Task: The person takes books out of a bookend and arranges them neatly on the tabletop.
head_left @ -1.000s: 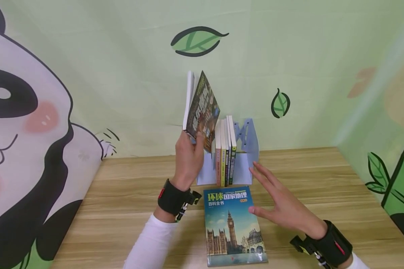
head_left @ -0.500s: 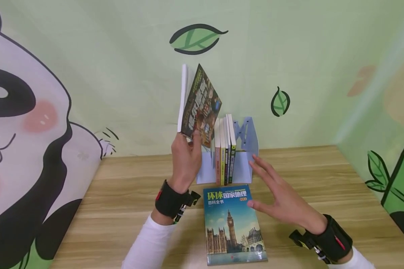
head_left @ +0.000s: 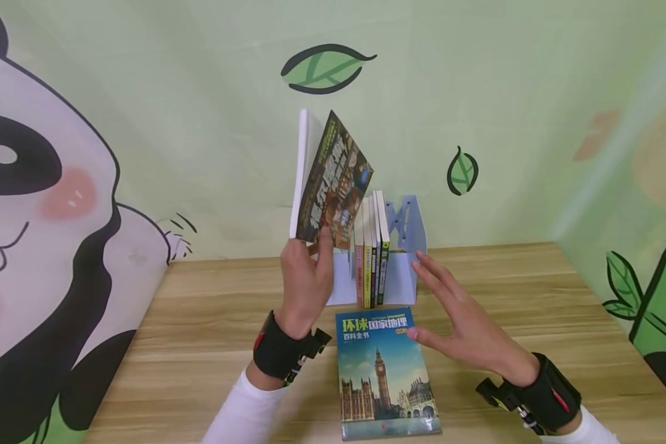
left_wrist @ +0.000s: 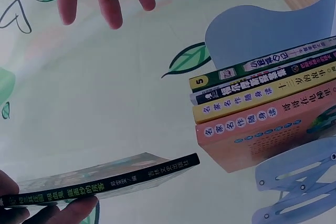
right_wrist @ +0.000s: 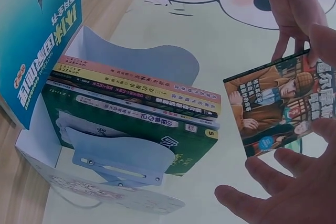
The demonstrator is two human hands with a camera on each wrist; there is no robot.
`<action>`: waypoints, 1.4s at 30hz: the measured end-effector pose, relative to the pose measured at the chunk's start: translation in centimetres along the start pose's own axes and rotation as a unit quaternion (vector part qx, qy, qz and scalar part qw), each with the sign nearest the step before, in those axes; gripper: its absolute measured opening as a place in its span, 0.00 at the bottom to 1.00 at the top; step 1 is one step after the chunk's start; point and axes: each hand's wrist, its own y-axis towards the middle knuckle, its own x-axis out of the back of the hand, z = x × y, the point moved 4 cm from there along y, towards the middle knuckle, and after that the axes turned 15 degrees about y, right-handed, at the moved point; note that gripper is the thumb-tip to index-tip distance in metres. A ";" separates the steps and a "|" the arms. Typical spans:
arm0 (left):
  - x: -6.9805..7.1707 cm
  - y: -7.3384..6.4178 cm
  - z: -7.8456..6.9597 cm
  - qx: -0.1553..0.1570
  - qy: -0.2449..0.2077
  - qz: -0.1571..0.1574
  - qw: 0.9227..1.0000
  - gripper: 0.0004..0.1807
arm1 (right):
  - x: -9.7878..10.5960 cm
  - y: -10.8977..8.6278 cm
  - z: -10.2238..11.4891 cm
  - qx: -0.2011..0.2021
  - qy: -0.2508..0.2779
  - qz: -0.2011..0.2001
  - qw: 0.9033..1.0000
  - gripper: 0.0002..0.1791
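My left hand (head_left: 305,280) grips a thin paperback book (head_left: 335,185) by its lower end, raised above the left part of a blue metal bookend (head_left: 402,277). The dark, pictured cover faces right; the left wrist view shows its black spine (left_wrist: 131,180). Several books (head_left: 370,259) stand upright in the bookend, apart from the held one. My right hand (head_left: 466,330) hovers right of them with fingers spread, holding nothing. Below the bookend, a large blue book (head_left: 385,376) with a clock tower on its cover lies flat on the table.
The wooden table (head_left: 211,345) reaches back to a pale green backdrop (head_left: 211,123) with a printed panda and leaves. In the right wrist view, the bookend's perforated side plate (right_wrist: 115,166) stands beside the green book (right_wrist: 184,148) at the row's end.
My left hand has shifted slightly left and toward me with the paperback, which has turned so more of its cover shows. My right hand has stayed nearly in place.
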 end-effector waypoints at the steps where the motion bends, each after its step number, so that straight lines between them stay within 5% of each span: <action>1: 0.1 -0.1 -0.1 -0.003 -0.002 -0.001 1.000 0.20 | 0.0 0.0 0.0 -0.001 0.000 -0.001 1.000 0.56; 26: 1.5 -3.5 -1.3 -0.058 -0.015 0.011 0.998 0.31 | 0.6 0.2 1.0 0.011 0.007 -0.020 1.000 0.57; 42: 2.0 -5.3 -1.5 -0.053 -0.035 0.021 0.998 0.34 | 0.9 0.8 1.5 0.047 0.014 -0.033 0.998 0.54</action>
